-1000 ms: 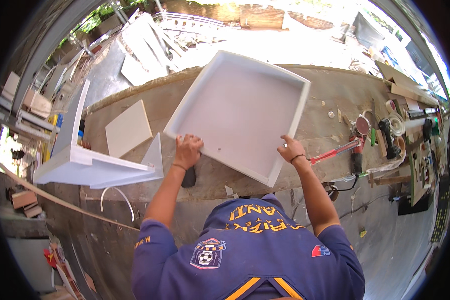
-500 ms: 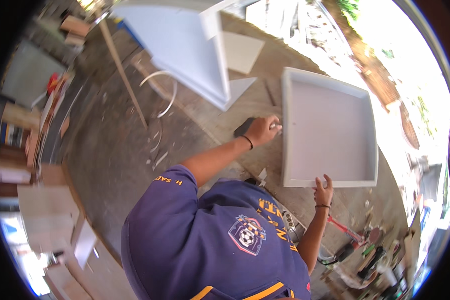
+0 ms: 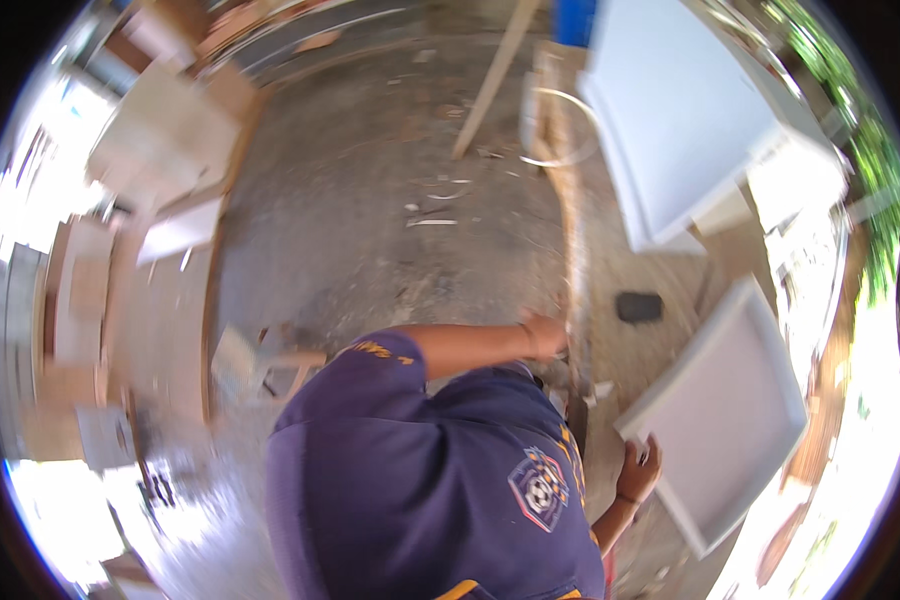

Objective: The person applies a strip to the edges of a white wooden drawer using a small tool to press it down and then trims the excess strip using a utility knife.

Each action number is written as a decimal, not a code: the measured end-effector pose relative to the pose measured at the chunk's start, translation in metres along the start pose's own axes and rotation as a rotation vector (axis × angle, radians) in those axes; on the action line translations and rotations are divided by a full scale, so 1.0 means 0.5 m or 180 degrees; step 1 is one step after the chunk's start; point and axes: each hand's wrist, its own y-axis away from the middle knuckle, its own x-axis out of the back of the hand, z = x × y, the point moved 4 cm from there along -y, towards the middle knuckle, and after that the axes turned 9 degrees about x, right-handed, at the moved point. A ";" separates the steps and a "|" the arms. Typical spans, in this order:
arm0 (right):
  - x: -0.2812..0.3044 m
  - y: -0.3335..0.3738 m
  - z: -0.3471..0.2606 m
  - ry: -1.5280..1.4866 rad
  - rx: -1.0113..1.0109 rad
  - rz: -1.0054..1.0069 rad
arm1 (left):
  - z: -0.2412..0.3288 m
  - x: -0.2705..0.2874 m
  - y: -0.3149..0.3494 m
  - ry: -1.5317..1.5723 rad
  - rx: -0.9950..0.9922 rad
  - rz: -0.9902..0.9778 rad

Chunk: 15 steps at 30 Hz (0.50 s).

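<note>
A shallow pale box with low raised sides lies on the workbench at the right. My right hand is at its near left corner, fingers apart and touching the rim. Over the bench's left edge, my left hand is smeared by motion, so its fingers and anything in them are unclear. A small dark rounded block rests on the bench between the left hand and the box.
A large white panel piece stands at the far right, near a looped white strip. A wooden stick slants beyond the bench edge. Boards are stacked at the left, and offcuts lie on the floor.
My view has swung to the left. My left hand has moved from beside the box and dark block to the bench's left edge. My right hand stays at the box rim.
</note>
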 end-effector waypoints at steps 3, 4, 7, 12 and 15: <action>-0.008 -0.014 -0.013 0.0394 0.0313 -0.0314 | 0.144 0.032 -0.024 0.0676 -0.1005 0.0699; -0.010 -0.021 -0.014 0.0435 0.0525 -0.0400 | 0.199 0.062 -0.018 0.0629 -0.1858 0.1516; -0.012 -0.041 0.007 0.0411 0.0963 -0.0537 | 0.291 0.062 -0.070 -0.0126 -0.2660 0.1170; 0.003 -0.041 0.008 0.0566 0.0438 -0.0769 | 0.325 0.039 -0.141 -0.0275 -0.3189 0.0383; 0.029 -0.062 -0.047 0.0293 0.0444 -0.0354 | 0.303 0.151 -0.134 0.0092 -0.3049 0.0983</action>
